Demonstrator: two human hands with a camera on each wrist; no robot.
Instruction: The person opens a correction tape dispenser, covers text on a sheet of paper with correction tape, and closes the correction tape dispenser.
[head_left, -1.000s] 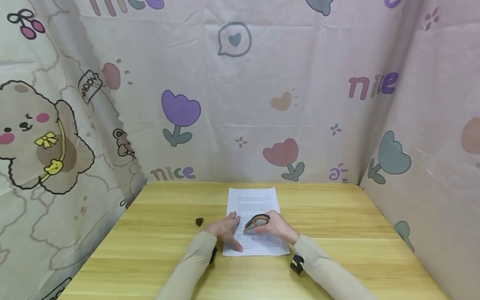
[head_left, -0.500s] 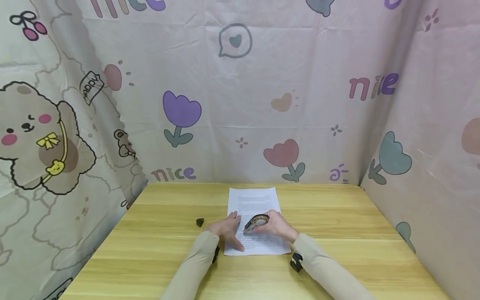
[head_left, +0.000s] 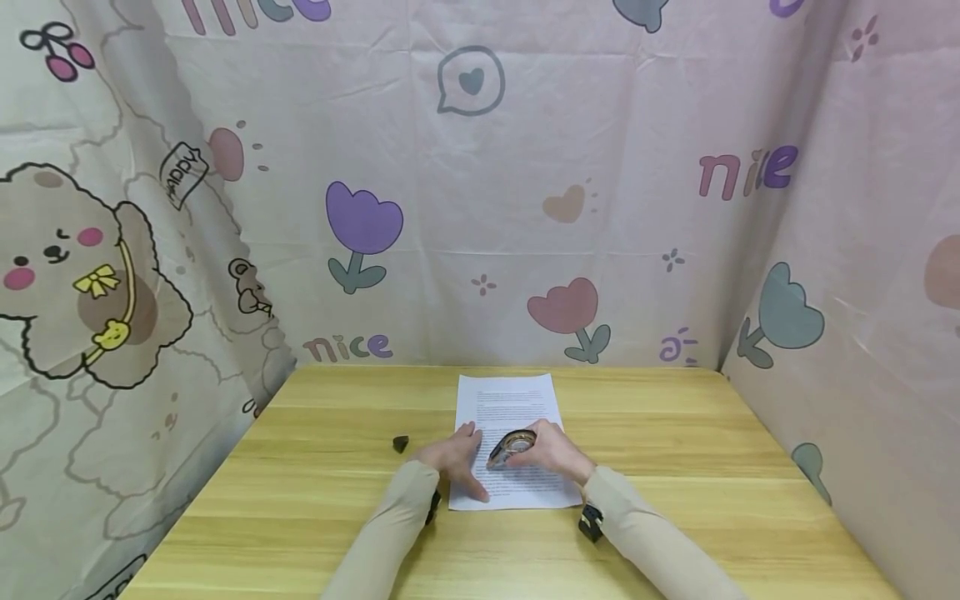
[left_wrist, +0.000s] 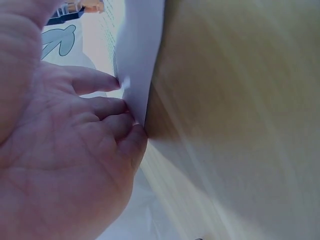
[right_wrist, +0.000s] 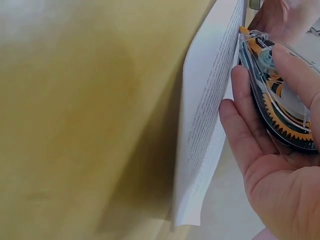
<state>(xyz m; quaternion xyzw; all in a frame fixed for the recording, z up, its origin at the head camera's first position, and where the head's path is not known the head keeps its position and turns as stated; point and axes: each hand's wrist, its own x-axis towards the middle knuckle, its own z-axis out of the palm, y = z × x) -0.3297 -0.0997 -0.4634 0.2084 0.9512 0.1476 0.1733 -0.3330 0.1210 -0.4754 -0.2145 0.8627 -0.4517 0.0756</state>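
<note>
A printed sheet of paper [head_left: 517, 392] lies on the wooden table. My right hand [head_left: 558, 454] grips a correction tape dispenser [head_left: 513, 447], its tip touching or just above the printed lines. In the right wrist view, the dispenser [right_wrist: 280, 95] shows a clear case with orange gears, held between thumb and fingers, its orange tip close to the paper [right_wrist: 210, 110]. My left hand [head_left: 453, 462] rests on the sheet's left part with fingers spread. The left wrist view has the fingertips of this hand [left_wrist: 75, 135] at the edge of the paper [left_wrist: 140, 50].
A small dark piece [head_left: 401, 443], perhaps a cap, lies on the table [head_left: 330, 500] left of my left hand. Behind the table hangs a patterned curtain [head_left: 480, 208], which also runs along both sides. A black wrist camera [head_left: 591, 522] sits under the right sleeve.
</note>
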